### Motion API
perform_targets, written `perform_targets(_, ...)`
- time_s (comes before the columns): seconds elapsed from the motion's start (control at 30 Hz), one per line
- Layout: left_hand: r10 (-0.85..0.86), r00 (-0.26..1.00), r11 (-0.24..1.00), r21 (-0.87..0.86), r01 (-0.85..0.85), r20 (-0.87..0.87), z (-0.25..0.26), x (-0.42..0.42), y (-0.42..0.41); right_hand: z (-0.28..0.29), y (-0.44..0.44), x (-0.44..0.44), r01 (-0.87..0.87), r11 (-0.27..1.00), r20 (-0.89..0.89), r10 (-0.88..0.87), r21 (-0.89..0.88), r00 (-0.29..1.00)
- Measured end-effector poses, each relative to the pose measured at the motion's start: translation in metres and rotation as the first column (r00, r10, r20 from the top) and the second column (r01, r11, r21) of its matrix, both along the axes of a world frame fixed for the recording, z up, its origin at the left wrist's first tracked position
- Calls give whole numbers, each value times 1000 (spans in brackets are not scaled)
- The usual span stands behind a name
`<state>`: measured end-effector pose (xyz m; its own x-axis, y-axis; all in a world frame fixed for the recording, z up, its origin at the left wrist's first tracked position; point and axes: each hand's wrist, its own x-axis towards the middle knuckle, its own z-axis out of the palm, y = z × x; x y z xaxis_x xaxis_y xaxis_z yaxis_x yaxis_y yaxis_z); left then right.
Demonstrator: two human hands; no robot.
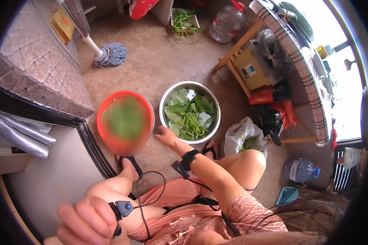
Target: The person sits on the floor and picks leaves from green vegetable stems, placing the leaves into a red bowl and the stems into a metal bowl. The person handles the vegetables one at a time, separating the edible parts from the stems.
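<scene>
My right hand (pixel 168 137) reaches down between a red plastic tub (pixel 101 130) and a steel basin (pixel 218 114), close to the basin's near-left rim. Its thumb and fingers are slightly apart, with nothing visible between them. Leafy greens (pixel 191 118) with cut stems lie in water in the basin. The tub's green contents (pixel 124 118) are blurred, and a grey rim shows along its right side. Large at lower left, my left hand (pixel 86 219) is raised with curled fingers, their inner side hidden. Straps with small devices and a cable are on both arms.
A plastic bag with greens (pixel 243 136) stands beside my right knee. A mop (pixel 112 55) leans at left. Behind are a tray of greens (pixel 184 20) and a clear bottle (pixel 227 26). A cloth-covered table (pixel 309 76) stands right, near a bluish bottle (pixel 299 170).
</scene>
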<state>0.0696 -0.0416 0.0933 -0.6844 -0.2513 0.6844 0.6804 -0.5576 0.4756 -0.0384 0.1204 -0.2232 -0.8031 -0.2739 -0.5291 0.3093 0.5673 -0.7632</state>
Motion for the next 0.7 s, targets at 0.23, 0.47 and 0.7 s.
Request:
perform_targets(0.23, -370, 928, 920, 128, 371, -29, -7, -23, 33, -56, 91, 28, 430, 878, -344, -345, 209, 873)
perform_targets(0.47, -450, 892, 881, 177, 438, 34, -19, -53, 52, -75, 146, -11, 612, 691, -466, -427, 386, 775)
perform_targets(0.7, -482, 870, 866, 207, 455, 107, -30, -71, 63, -103, 159, -39, 302, 734, -379, -65, 608, 923)
